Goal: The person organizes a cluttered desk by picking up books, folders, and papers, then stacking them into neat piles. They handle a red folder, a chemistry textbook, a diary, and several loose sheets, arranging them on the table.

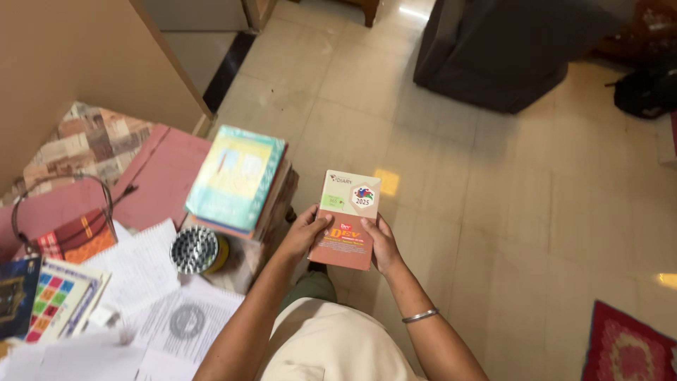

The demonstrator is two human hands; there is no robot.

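A small diary (345, 215) with a beige top and reddish-brown lower cover is held up over the tiled floor. My left hand (305, 233) grips its left edge, thumb lying on the cover. My right hand (383, 243) grips its right edge; a metal bangle (420, 316) sits on that wrist. To the left of my left hand a stack of books (236, 180) with a teal and yellow cover on top rests on a small stool.
Loose papers (151, 300), colourful booklets (60, 296) and a round metal strainer-like object (194, 249) lie at lower left. A pink folder (159, 173) and patterned cloth (84, 141) lie beyond. A dark covered piece of furniture (504, 49) stands at the top; a red rug (627, 346) at lower right.
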